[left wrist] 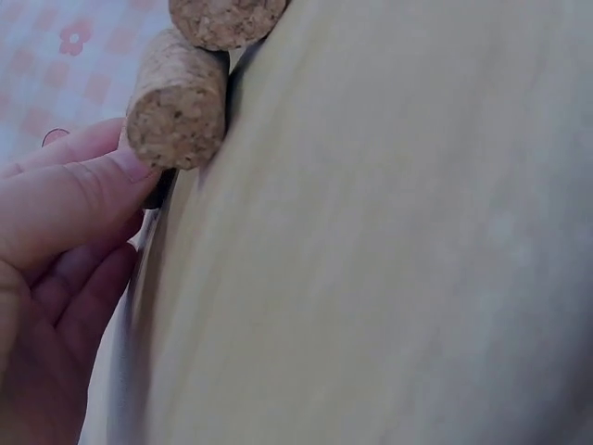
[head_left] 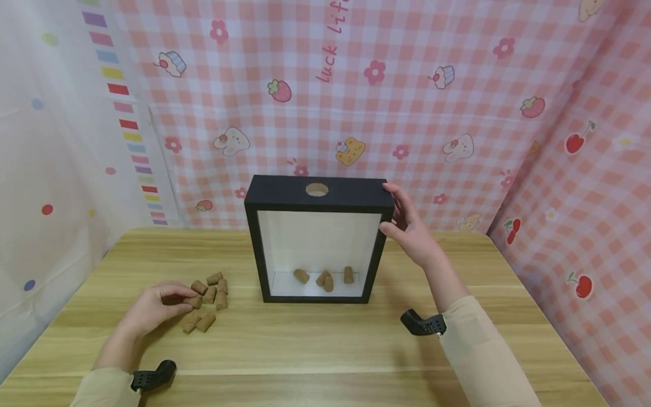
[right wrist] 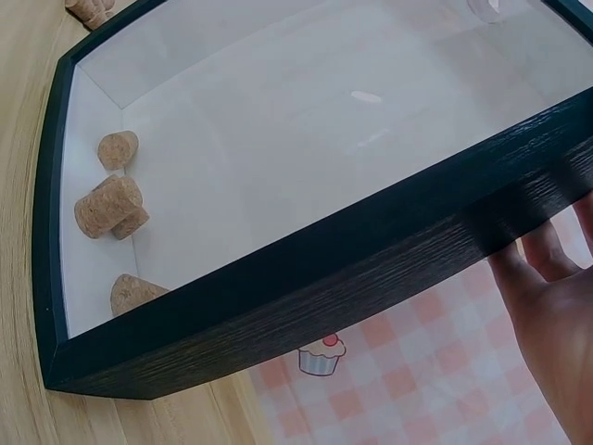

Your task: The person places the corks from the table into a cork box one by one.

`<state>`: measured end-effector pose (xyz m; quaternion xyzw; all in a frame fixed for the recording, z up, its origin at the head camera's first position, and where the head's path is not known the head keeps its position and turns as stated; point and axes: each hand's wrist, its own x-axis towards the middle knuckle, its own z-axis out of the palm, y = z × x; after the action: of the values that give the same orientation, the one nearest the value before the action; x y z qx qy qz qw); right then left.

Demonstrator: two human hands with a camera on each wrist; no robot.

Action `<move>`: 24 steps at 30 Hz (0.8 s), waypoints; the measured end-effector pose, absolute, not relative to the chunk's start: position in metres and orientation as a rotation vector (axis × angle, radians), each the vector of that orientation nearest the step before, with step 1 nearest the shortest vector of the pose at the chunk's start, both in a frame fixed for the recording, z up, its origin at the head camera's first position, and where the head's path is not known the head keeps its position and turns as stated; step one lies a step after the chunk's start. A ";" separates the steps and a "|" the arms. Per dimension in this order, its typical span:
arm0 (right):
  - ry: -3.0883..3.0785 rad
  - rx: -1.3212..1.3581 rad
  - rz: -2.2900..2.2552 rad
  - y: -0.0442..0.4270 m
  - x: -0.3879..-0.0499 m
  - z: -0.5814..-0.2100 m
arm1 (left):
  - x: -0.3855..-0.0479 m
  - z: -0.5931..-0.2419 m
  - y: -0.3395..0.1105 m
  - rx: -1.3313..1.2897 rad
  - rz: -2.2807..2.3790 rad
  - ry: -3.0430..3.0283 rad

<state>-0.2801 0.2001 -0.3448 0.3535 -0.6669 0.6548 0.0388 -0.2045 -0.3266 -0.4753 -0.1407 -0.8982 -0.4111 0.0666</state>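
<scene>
My left hand [head_left: 151,308] is low over the table at the left, pinching a cork [head_left: 194,302] between thumb and fingers. That cork [left wrist: 178,125] shows its round end in the left wrist view, beside the thumb tip. Several loose corks [head_left: 209,295] lie close around it on the wood. A black shadow box frame [head_left: 320,202] with a clear front and a round hole [head_left: 317,190] in its top stands upright in the middle. Inside, several corks [head_left: 302,276] lie on its white floor. My right hand [head_left: 414,234] grips the box's upper right corner, thumb in front.
Beneath everything is a wood-grain table [head_left: 315,350]. Behind it hangs a pink checked curtain [head_left: 305,124], with more cloth along both sides. A black wrist strap piece [head_left: 423,323] sits on the right forearm, and a similar strap piece [head_left: 154,376] on the left.
</scene>
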 end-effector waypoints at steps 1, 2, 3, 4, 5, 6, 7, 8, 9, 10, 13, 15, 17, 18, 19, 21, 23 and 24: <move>-2.045 1.085 2.010 0.200 -0.280 -0.345 | -0.205 -0.476 -0.327 -0.426 -1.261 -2.703; -2.046 1.085 2.013 0.200 -0.280 -0.345 | -0.205 -0.476 -0.327 -0.428 -1.286 -2.694; -2.049 1.084 2.013 0.200 -0.280 -0.345 | -0.205 -0.476 -0.328 -0.432 -1.317 -2.682; -2.052 1.083 2.015 0.201 -0.280 -0.344 | -0.205 -0.477 -0.328 -0.438 -1.353 -2.665; -2.057 1.080 2.014 0.201 -0.280 -0.344 | -0.204 -0.477 -0.329 -0.456 -1.394 -2.645; -2.062 1.077 2.012 0.201 -0.280 -0.344 | -0.204 -0.477 -0.330 -0.465 -1.439 -2.622; -2.066 1.074 2.008 0.201 -0.279 -0.344 | -0.204 -0.476 -0.330 -0.475 -1.478 -2.601; -2.069 1.072 2.005 0.201 -0.279 -0.344 | -0.204 -0.474 -0.330 -0.471 -1.506 -2.587; -2.071 1.071 2.004 0.201 -0.279 -0.344 | -0.204 -0.472 -0.330 -0.478 -1.514 -2.577; -2.071 1.071 2.003 0.201 -0.279 -0.344 | -0.203 -0.469 -0.329 -0.475 -1.514 -2.570; -2.067 1.074 2.003 0.201 -0.279 -0.344 | -0.202 -0.456 -0.324 -0.454 -1.458 -2.585; -2.069 1.071 1.999 0.201 -0.279 -0.344 | -0.203 -0.445 -0.319 -0.460 -1.417 -2.590; -2.071 1.068 1.992 0.201 -0.279 -0.344 | -0.203 -0.433 -0.314 -0.477 -1.417 -2.587; -2.073 1.067 1.988 0.201 -0.279 -0.344 | -0.203 -0.427 -0.312 -0.499 -1.421 -2.574; -2.074 1.066 1.986 0.201 -0.280 -0.344 | -0.204 -0.421 -0.310 -0.520 -1.417 -2.558; -2.073 1.067 1.983 0.201 -0.280 -0.344 | -0.205 -0.408 -0.305 -0.562 -1.398 -2.526; -2.069 1.072 1.985 0.201 -0.280 -0.345 | -0.206 -0.394 -0.300 -0.607 -1.355 -2.494; -2.067 1.074 1.986 0.201 -0.280 -0.345 | -0.206 -0.387 -0.298 -0.623 -1.331 -2.477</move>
<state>-0.2799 0.2006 -0.3448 0.3504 -0.6748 0.6482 0.0403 -0.2059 -0.2979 -0.3869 -0.2146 -0.8526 -0.4583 0.1305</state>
